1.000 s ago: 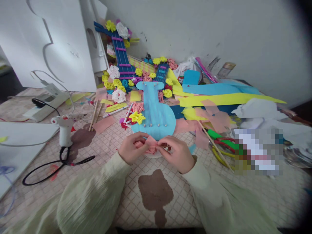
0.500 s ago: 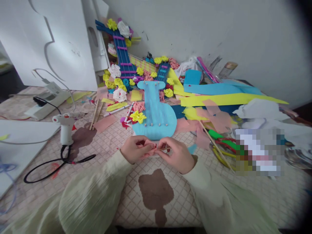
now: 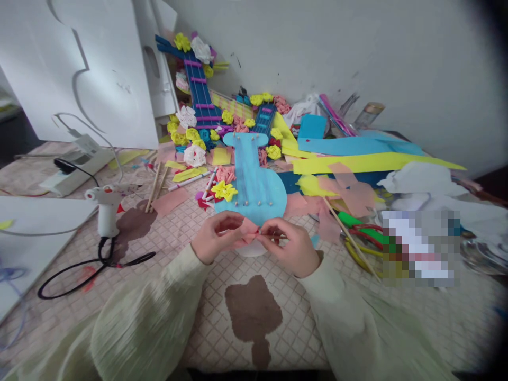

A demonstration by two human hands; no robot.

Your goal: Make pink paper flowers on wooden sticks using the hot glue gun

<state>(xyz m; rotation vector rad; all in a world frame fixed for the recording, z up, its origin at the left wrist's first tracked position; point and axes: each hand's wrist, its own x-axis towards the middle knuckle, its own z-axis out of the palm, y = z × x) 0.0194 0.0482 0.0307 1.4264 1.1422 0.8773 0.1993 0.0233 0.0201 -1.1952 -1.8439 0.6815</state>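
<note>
Centrally, low in the frame, the left hand (image 3: 216,239) is seen closed around the left end of a crumpled pink paper piece (image 3: 248,229), whose long axis is laid left to right between both grips; its right tip is pinched by the right hand (image 3: 292,248). It is held just above the tabletop (image 3: 190,317), below the blue guitar cutout (image 3: 256,185).

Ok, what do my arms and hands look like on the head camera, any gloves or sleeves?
The left hand and right hand are bare: no gloves, and no ring or watch shows. The left sleeve and right sleeve are long, loose, pale cream and finely ribbed, ending at the wrists.
</note>
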